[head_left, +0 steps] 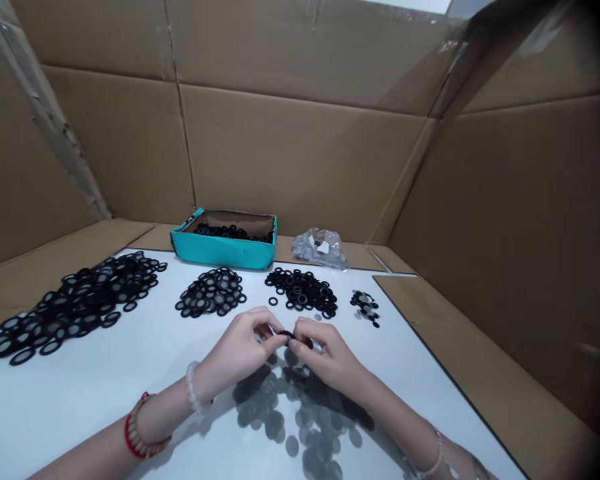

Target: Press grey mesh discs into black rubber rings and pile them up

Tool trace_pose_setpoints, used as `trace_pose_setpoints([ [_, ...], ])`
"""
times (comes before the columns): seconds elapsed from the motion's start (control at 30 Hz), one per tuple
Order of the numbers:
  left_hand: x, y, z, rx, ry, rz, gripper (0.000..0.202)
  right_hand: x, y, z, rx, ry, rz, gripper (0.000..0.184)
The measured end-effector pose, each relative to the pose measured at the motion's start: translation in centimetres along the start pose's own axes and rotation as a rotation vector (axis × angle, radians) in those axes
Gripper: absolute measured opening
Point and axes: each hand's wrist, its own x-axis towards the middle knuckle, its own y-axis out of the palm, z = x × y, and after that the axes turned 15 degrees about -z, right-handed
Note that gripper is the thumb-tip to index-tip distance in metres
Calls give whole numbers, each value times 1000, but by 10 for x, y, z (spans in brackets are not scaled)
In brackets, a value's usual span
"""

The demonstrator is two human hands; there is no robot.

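Observation:
My left hand point(235, 350) and my right hand point(327, 353) meet above the white board point(105, 393), their fingertips pinching a small black rubber ring point(286, 335). The fingers hide most of the ring. Below my hands lie scattered grey mesh discs point(290, 413), some overlapping. Just beyond my fingers is a heap of plain black rings point(303, 290). To its left sits a pile of black rings with grey mesh centres point(210, 292), and a larger spread of these point(70, 307) lies further left. A small mixed cluster point(365, 307) lies to the right.
A teal box point(225, 250) holding black rings stands at the board's far edge. Next to it lies a clear plastic bag point(320, 248) of grey pieces. Brown cardboard walls point(300, 160) surround the board on the back and both sides.

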Motion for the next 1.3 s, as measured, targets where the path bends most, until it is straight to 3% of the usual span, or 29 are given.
trace_pose_setpoints([
  [0.2,-3,4,-1,14,129,-164,7,2,1,1,10,31,-65,32],
  [0.27,-1,3,-1,-69,66,-113,8,4,-1,0,56,91,-25,30],
  [0.37,4,0,1,-260,-151,60,13,7,-4,0,150,160,46,26],
  [0.43,7,-1,2,-327,-242,97,17,8,-6,0,178,169,65,24],
  [0.77,5,-2,-1,-219,-232,86,19,7,-5,1,91,146,27,33],
  [0.93,1,2,-1,-63,28,-71,14,5,-3,5,94,132,17,33],
  [1.07,-2,-1,-7,14,162,-109,14,5,-5,5,156,147,-56,36],
  [1.17,-1,-7,-5,16,277,-157,14,7,-8,3,323,222,49,32],
  [1.3,0,-15,6,56,638,-148,27,8,-10,1,506,284,143,33],
])
